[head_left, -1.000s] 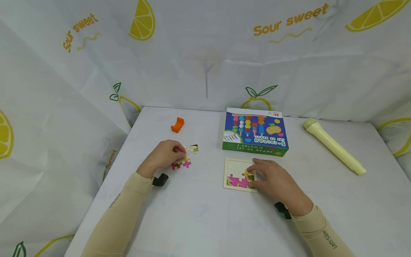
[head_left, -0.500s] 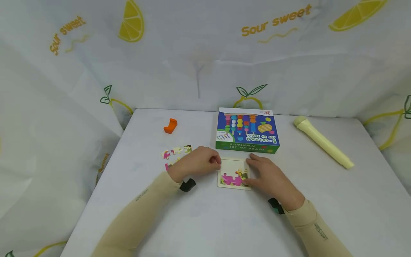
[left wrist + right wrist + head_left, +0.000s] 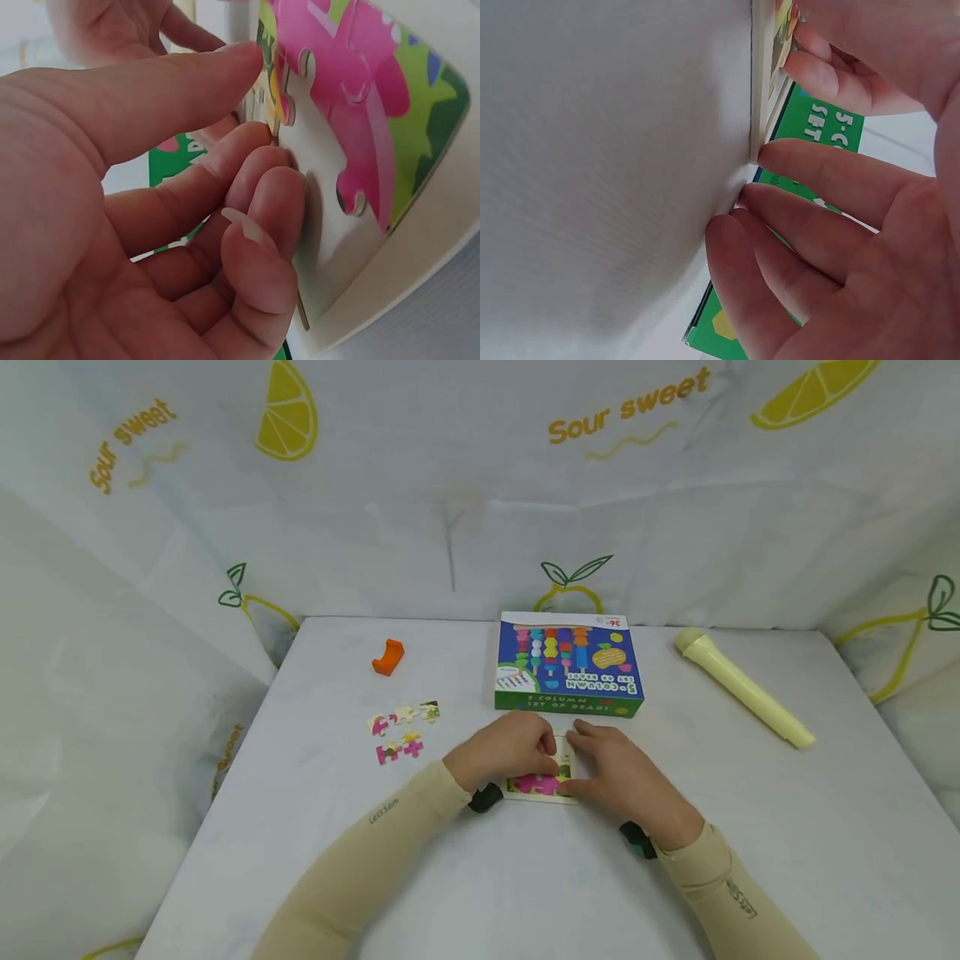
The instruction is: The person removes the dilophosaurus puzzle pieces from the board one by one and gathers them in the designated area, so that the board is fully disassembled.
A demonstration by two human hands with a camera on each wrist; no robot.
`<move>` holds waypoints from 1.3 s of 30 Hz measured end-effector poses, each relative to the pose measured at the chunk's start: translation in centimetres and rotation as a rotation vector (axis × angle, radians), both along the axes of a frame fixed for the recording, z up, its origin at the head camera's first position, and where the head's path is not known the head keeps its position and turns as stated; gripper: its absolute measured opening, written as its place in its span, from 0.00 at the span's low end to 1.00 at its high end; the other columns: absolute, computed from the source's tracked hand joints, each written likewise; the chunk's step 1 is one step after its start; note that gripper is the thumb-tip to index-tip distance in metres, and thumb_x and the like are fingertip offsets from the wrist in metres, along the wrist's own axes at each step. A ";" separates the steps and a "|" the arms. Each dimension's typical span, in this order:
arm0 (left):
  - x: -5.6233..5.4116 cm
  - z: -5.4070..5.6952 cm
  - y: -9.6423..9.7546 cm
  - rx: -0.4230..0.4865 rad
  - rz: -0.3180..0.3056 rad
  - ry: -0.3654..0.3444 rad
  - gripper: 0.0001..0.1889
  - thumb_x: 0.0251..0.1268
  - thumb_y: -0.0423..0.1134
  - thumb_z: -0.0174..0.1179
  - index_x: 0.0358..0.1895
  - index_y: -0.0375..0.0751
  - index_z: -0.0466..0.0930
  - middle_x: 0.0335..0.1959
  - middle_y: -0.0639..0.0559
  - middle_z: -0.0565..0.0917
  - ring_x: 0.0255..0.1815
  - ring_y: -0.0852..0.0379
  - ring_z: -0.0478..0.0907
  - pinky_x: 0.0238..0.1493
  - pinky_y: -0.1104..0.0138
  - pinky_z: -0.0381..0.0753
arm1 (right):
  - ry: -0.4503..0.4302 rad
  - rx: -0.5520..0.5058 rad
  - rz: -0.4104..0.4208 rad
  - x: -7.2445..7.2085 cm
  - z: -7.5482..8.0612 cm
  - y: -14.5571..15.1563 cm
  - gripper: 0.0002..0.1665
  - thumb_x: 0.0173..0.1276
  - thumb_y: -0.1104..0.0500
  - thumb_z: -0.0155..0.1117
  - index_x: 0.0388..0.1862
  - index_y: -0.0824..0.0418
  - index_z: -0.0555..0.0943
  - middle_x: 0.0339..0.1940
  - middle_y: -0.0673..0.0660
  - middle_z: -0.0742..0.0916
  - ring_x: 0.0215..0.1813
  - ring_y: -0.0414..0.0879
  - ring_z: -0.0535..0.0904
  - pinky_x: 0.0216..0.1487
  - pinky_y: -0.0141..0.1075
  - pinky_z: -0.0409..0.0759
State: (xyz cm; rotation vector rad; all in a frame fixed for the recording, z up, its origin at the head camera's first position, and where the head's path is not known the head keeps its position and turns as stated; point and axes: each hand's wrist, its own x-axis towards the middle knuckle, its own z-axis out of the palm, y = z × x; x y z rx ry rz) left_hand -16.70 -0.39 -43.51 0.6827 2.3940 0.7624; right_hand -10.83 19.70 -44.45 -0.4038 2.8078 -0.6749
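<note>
My left hand (image 3: 513,745) is over the small square puzzle board (image 3: 521,795), thumb and fingertips at the picture. In the left wrist view it appears to pinch a jigsaw piece (image 3: 279,86), seen nearly edge-on, mostly hidden by the fingers. Pink and green pieces (image 3: 360,82) lie fitted along one side of the board, with bare backing beside them. My right hand (image 3: 622,777) rests at the board's right side, thumb near the lower corner and a fingertip near the upper one. In the right wrist view its fingers are fairly straight and touch the board's edge and table.
Several loose jigsaw pieces (image 3: 403,716) lie on the table left of the board. Behind it sits a blue and green bead-set box (image 3: 567,664). An orange curved block (image 3: 387,657) stands at the back left, and a pale yellow toy microphone (image 3: 742,687) lies at the right.
My left hand has moved right from the loose pieces to above the puzzle board. The right hand stays at the board's right side. The head view has shifted slightly.
</note>
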 end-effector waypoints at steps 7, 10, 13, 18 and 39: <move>0.4 -0.1 0.1 -0.024 0.018 0.028 0.09 0.69 0.45 0.76 0.42 0.46 0.88 0.31 0.57 0.85 0.29 0.59 0.80 0.33 0.70 0.79 | -0.003 0.013 0.000 0.0 0.2 -0.3 0.50 0.63 0.44 0.84 0.76 0.67 0.77 0.81 0.70 0.75 0.81 0.70 0.69 0.77 0.64 0.72; 0.5 -0.3 0.2 -0.029 0.018 0.052 0.09 0.69 0.45 0.76 0.42 0.46 0.88 0.31 0.57 0.85 0.30 0.60 0.80 0.33 0.70 0.79 | -0.010 0.018 -0.009 0.0 0.3 -0.4 0.50 0.63 0.43 0.84 0.77 0.66 0.77 0.82 0.69 0.75 0.82 0.70 0.69 0.77 0.64 0.72; 0.5 -0.4 0.2 -0.030 0.020 0.069 0.09 0.68 0.45 0.76 0.42 0.46 0.88 0.31 0.58 0.85 0.30 0.60 0.80 0.33 0.71 0.78 | -0.012 0.022 -0.014 0.0 0.2 -0.5 0.50 0.63 0.43 0.84 0.77 0.66 0.77 0.82 0.69 0.74 0.82 0.70 0.69 0.77 0.64 0.72; 0.6 -0.3 0.3 -0.010 0.058 0.047 0.08 0.68 0.44 0.76 0.41 0.47 0.87 0.29 0.57 0.85 0.27 0.60 0.80 0.33 0.70 0.79 | 0.007 0.021 -0.009 0.1 0.1 -0.3 0.51 0.62 0.43 0.85 0.76 0.68 0.77 0.81 0.70 0.75 0.81 0.70 0.70 0.77 0.63 0.73; 0.4 0.0 0.4 0.051 0.094 -0.003 0.05 0.75 0.42 0.70 0.40 0.47 0.91 0.31 0.57 0.88 0.29 0.60 0.81 0.31 0.71 0.79 | 0.046 0.017 -0.001 0.1 0.0 -0.2 0.50 0.61 0.44 0.86 0.74 0.69 0.79 0.80 0.71 0.76 0.80 0.71 0.71 0.77 0.64 0.73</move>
